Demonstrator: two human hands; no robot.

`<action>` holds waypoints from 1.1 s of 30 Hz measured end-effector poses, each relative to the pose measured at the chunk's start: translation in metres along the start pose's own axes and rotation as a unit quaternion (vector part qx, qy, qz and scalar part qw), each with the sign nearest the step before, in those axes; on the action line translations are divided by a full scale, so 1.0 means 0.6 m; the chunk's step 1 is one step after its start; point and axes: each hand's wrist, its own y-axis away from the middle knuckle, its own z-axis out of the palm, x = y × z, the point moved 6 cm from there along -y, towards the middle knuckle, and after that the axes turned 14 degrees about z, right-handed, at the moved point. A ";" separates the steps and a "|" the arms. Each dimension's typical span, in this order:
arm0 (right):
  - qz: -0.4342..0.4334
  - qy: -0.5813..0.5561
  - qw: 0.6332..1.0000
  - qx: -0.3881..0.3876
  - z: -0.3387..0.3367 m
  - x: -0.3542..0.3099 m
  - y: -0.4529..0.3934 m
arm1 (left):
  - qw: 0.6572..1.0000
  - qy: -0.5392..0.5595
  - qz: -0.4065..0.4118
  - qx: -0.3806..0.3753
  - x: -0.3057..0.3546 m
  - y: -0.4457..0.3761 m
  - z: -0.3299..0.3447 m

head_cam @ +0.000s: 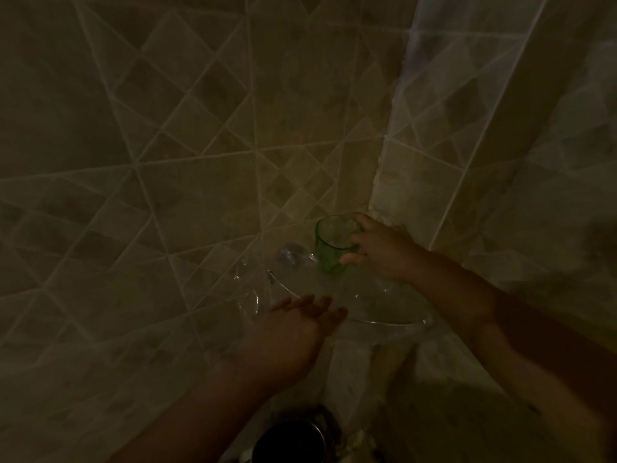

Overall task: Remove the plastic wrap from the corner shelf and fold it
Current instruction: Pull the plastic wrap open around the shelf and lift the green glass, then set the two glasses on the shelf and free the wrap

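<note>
A clear corner shelf [384, 324] is fixed where two tiled walls meet, in dim light. Crinkled transparent plastic wrap [248, 295] covers its left part and hangs over the left edge. A green see-through cup [329, 243] stands at the back of the shelf, and my right hand [377, 250] is closed around its right side. My left hand [297, 324] hovers at the shelf's front left edge, fingers extended and slightly apart, holding nothing; whether it touches the wrap I cannot tell.
Beige tiled walls [187, 135] with diagonal grout lines close in on both sides. A dark round container with a metal rim [288, 441] sits below the shelf at the bottom edge. A small clear suction-like fitting [288, 255] is on the wall behind the shelf.
</note>
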 end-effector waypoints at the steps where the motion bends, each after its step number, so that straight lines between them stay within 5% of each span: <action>1: -0.002 0.001 1.000 0.000 -0.002 -0.003 0.000 | 1.000 0.003 0.003 -0.003 0.003 0.005 -0.007; 12: 0.048 0.013 0.999 -0.013 0.002 -0.011 -0.021 | 0.997 0.061 0.033 0.032 0.025 0.088 -0.064; 22: 0.024 -0.063 0.995 0.068 -0.041 0.004 0.009 | 0.982 0.169 0.050 0.068 0.005 0.119 -0.077; 25: 0.087 -0.279 0.945 0.149 -0.071 0.045 0.057 | 0.945 0.289 0.063 0.141 -0.004 0.122 -0.107; 30: 0.177 -0.623 0.757 0.091 -0.035 0.084 0.130 | 0.888 0.421 0.010 0.186 -0.023 0.123 -0.111; 31: 0.186 -0.635 0.747 0.063 -0.027 0.080 0.136 | 0.886 0.426 0.008 0.183 -0.024 0.120 -0.110; 33: 0.183 -0.570 0.799 0.058 -0.028 0.069 0.143 | 0.881 0.436 0.014 0.184 -0.022 0.110 -0.108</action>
